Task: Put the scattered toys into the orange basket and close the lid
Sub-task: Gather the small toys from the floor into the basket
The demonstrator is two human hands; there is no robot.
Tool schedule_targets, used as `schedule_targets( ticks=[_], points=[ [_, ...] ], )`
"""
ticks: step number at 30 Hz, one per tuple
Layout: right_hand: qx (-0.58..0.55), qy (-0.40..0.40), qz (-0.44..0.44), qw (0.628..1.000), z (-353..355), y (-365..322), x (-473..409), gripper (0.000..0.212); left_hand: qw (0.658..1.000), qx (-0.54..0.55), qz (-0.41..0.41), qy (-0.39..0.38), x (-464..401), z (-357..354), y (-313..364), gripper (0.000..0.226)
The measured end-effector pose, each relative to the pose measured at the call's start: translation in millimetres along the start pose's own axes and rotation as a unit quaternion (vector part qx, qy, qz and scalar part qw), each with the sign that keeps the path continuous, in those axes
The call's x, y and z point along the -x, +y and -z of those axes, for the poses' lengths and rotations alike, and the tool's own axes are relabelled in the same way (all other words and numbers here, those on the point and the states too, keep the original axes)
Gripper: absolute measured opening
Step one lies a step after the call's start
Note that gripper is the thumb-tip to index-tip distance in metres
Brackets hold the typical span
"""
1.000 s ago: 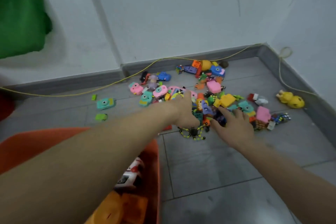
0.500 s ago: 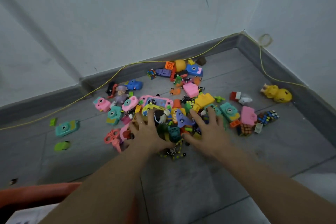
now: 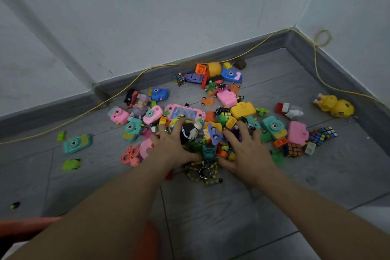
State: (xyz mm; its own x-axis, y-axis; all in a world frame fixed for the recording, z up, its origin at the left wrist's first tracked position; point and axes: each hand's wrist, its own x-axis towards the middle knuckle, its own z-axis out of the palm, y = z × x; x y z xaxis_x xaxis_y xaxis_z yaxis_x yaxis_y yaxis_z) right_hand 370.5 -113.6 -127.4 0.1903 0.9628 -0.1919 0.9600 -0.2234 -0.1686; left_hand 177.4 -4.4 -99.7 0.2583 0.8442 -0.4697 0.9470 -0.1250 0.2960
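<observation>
Both hands down in the toy pile [image 3: 211,124]: left hand [image 3: 173,145] and right hand [image 3: 247,152] spread flat, seemingly gripping nothing, orange basket [image 3: 25,228] near.

The left hand [image 3: 172,148] and right hand [image 3: 249,154] lie over the near middle of the toy pile [image 3: 211,124], hiding whatever sits under the palms; whether the fingers grip anything there cannot be told. A pink toy [image 3: 145,146] just left of the left hand is half covered by its wrist. The orange basket [image 3: 23,226], near the left forearm, is cut by the bottom and left edges, its inside unseen. A tiny dark-and-yellow object [image 3: 15,205] far left of the hands is too small to identify.
</observation>
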Motion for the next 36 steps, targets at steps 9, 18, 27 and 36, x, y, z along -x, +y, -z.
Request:
schedule_targets(
  ticks=[9, 18, 27, 36],
  points=[
    [-0.109, -0.032, 0.024, 0.993, 18, -5, -3, 0.091, 0.999, 0.003, -0.005, -0.032, -19, 25, -12, 0.122],
    [-0.106, -0.047, -0.025, 0.993, 9, -41, -15, 0.092, 0.998, -0.043, -0.012, -0.035, -21, 27, -22, 0.117],
    [-0.086, -0.058, -0.049, 0.993, 12, -43, -18, 0.091, 0.997, -0.043, 0.015, -0.06, -22, 29, -41, 0.111],
    [-0.059, -0.093, -0.043, 0.993, 15, -48, -22, 0.098, 0.998, 0.013, -0.018, -0.06, -16, 25, -32, 0.114]
  ],
)
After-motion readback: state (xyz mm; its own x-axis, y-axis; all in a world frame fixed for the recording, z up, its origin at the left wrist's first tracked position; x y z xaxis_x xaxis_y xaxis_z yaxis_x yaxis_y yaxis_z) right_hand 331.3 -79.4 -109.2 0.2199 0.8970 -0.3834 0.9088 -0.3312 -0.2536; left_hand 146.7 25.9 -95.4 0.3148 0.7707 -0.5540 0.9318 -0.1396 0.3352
